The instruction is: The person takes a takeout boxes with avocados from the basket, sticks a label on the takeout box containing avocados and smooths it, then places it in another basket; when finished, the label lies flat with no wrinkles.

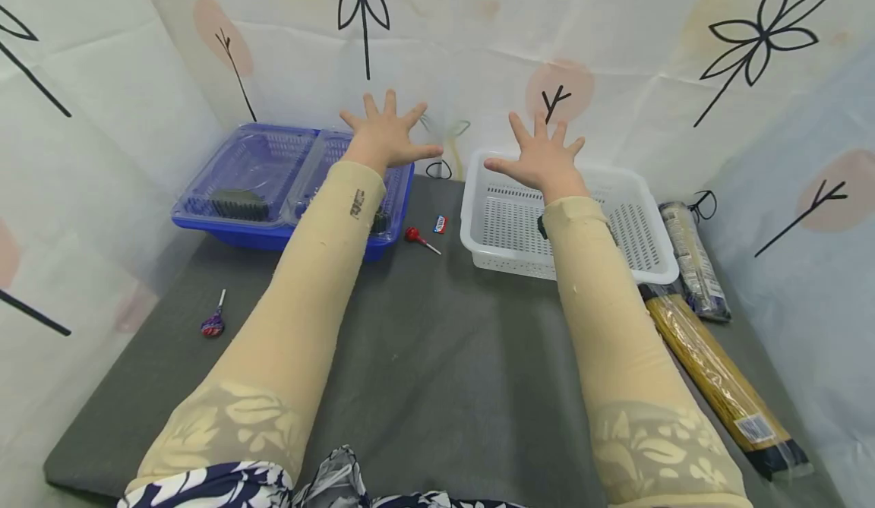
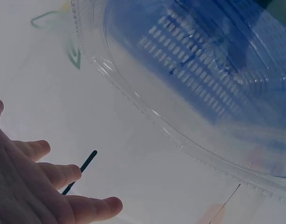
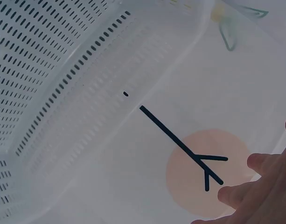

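Observation:
Both arms reach forward with fingers spread and nothing held. My left hand (image 1: pixel 386 136) is above the right part of a blue basket (image 1: pixel 225 236), where clear plastic containers (image 1: pixel 266 162) sit; dark contents show through the plastic. My right hand (image 1: pixel 543 160) is over a white perforated basket (image 1: pixel 506 261), in which a small dark thing shows beside the wrist, mostly hidden. In the left wrist view, spread fingers (image 2: pixel 59 175) appear beside the clear lid's edge. The right wrist view shows fingertips (image 3: pixel 233 193) near the patterned backdrop, apart from the white basket.
A red lollipop (image 1: pixel 413 235) and a small red-blue wrapped candy (image 1: pixel 440 225) lie between the baskets. A purple-wrapped lollipop (image 1: pixel 213 324) lies at left. Along the right side are a pasta pack (image 1: pixel 718 371) and another clear-wrapped pack (image 1: pixel 693 261). Patterned cloth (image 1: pixel 451 7) hangs behind the grey table (image 1: pixel 437 386).

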Available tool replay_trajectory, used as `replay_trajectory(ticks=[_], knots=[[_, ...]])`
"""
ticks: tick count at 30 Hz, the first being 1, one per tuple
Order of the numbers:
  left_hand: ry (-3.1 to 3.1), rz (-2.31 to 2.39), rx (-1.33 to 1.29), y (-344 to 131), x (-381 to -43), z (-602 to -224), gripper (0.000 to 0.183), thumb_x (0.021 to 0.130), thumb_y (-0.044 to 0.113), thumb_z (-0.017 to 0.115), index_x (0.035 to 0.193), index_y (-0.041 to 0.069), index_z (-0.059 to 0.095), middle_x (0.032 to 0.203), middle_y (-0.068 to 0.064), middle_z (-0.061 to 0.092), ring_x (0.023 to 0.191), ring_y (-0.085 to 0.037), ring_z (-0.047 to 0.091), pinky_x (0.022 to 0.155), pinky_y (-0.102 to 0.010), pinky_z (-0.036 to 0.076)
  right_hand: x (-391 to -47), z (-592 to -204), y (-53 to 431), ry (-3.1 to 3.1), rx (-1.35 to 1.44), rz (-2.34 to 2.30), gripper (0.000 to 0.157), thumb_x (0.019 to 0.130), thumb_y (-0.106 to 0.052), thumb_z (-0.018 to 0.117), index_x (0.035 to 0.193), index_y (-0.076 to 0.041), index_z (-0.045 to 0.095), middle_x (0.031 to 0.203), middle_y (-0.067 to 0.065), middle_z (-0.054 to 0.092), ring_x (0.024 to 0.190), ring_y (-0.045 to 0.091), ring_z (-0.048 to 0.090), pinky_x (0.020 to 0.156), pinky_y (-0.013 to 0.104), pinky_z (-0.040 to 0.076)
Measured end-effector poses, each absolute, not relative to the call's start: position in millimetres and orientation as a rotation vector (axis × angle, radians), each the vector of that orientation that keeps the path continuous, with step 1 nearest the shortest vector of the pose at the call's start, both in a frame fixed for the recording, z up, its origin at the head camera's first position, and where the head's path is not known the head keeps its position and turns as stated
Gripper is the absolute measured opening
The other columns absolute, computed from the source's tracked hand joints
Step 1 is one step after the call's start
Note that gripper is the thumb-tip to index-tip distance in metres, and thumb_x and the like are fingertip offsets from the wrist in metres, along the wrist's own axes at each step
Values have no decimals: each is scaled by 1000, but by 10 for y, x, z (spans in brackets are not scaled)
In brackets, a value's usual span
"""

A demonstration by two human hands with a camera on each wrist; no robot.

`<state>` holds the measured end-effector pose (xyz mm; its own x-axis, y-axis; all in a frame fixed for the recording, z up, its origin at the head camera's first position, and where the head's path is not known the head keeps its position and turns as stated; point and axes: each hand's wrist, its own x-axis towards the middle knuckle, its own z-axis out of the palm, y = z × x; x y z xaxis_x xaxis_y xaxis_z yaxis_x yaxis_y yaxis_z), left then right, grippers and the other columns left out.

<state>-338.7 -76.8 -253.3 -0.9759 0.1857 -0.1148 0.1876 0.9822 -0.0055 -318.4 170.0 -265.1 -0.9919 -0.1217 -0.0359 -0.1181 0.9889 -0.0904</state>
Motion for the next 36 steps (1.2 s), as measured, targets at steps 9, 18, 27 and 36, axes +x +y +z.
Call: replay_trajectory(ticks=[9,18,27,36], knots=[[3034,3,326,-819,-3435,-2559,88,63,84,21,132,42,-16,141,-15,-22,122,-48,-17,82,-75,0,-3186,-2671,1662,3084,-196,-163,92,67,-80,30,136,-36,-13,142,10,-21,123,46,-18,87,71,-5],[3098,145,465,-837,-3328,-2600,87,65,83,23,133,43,-13,143,-13,-16,125,-45,-13,82,-75,2,-3180,-2749,1592,3103,-264,-278,92,68,-79,31,136,-35,-12,144,11,-11,125,43,-16,92,67,-3],[3102,521,529,-1103,-2972,-2666,80,72,75,30,134,43,-10,145,-11,-9,130,-35,-8,90,-70,6,-3071,-2858,1328,3061,-313,-1022,84,77,-58,50,141,-24,7,145,-2,11,131,18,12,105,37,18],[3118,1022,748,-1401,-2489,-2801,75,80,60,42,138,35,3,145,-1,8,132,-22,8,102,-53,14,-2666,-3046,935,2615,-333,-1992,52,81,-20,61,127,-9,39,112,9,51,93,18,53,72,30,47]])
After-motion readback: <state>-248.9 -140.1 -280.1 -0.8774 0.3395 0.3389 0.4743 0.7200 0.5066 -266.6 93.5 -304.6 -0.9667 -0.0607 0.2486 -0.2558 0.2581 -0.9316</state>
